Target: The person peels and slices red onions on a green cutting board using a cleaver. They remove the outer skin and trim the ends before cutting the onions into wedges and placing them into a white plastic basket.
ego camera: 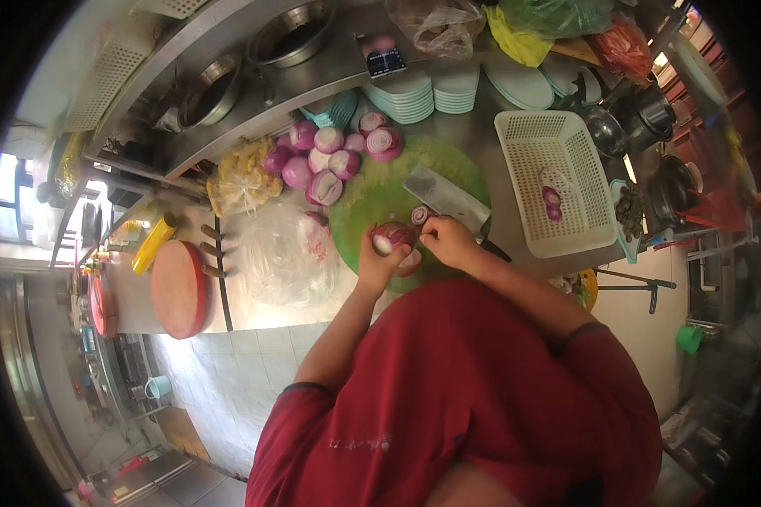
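Note:
My left hand [378,260] is closed around a red onion [393,237] over the near part of a round green cutting board [369,190]. Close to its right, my right hand [442,238] has its fingers bent in by the onion; whether they pinch anything is unclear. A small cut onion end [420,215] lies just beyond the right fingers. Behind that hand a cleaver [447,196] rests flat on the board, its dark handle towards me. Below the held onion sits another pale onion piece [409,262], partly hidden. Several red onions [320,160] with cut ends are heaped at the board's far left.
A white plastic basket [524,209] with onion pieces stands at right. Stacked pale plates [401,98] line the back. Left are a clear plastic bag [285,260], a bag of yellowish food [244,180] and a round red-rimmed board [176,288]. Dark pans [609,130] stand back right.

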`<action>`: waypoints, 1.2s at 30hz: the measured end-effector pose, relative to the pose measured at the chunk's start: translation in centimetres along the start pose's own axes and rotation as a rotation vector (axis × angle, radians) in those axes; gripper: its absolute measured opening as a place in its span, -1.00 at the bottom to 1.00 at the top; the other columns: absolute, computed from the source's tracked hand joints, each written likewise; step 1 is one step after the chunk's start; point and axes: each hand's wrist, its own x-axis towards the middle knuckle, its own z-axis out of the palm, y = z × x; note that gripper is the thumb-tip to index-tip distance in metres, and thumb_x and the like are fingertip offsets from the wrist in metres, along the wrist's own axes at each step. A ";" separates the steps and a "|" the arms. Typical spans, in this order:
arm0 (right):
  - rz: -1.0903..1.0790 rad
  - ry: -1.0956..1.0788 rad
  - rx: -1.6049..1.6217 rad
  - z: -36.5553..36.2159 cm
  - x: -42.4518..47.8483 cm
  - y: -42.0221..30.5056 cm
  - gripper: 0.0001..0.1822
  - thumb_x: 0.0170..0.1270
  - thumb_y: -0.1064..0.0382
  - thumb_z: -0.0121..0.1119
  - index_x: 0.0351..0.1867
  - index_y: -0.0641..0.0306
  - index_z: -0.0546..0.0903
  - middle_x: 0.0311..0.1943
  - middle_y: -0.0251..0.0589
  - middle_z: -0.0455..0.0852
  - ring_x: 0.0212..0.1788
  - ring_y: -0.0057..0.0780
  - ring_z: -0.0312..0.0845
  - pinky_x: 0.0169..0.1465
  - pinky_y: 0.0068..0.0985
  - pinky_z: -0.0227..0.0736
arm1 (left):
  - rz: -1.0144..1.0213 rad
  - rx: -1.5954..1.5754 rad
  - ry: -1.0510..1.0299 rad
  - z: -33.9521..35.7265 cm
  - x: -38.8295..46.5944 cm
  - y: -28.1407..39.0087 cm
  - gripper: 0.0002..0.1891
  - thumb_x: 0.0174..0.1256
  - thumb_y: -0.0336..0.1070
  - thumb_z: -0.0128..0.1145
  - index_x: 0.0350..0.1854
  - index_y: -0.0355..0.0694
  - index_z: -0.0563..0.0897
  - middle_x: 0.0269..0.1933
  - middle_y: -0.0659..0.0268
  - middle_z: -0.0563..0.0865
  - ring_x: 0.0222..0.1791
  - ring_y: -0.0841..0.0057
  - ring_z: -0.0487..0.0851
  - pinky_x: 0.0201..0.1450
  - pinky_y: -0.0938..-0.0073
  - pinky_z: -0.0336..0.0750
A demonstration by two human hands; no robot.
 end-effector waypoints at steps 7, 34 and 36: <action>0.299 -0.116 0.447 -1.2 0.8 -1.8 -0.74 0.20 0.17 0.32 -0.29 0.37 0.61 -0.46 -0.15 0.67 -0.46 -0.48 0.61 -0.36 -0.46 0.52 | 0.308 0.148 0.026 1.3 -0.2 4.1 -0.13 0.07 -0.17 0.44 0.38 -0.36 0.23 0.24 0.02 0.47 0.25 0.28 0.47 0.32 0.35 0.34; 0.156 0.093 0.410 2.0 0.6 2.7 -0.90 0.10 0.39 0.15 -0.39 0.38 0.63 -0.52 -0.15 0.67 -0.42 -0.49 0.58 -0.28 -0.45 0.51 | 0.305 0.225 0.172 3.0 -1.4 5.9 -0.19 -0.11 -0.23 0.48 0.25 -0.29 0.36 0.12 0.01 0.58 0.16 0.18 0.58 0.21 0.27 0.47; 0.142 0.087 0.387 2.2 0.6 3.0 -0.89 0.14 0.39 0.11 -0.39 0.39 0.63 -0.55 -0.18 0.63 -0.43 -0.52 0.56 -0.29 -0.46 0.50 | 0.301 0.189 0.136 3.1 -1.8 6.7 -0.17 -0.11 -0.24 0.48 0.26 -0.30 0.34 0.12 0.01 0.57 0.17 0.19 0.57 0.22 0.27 0.46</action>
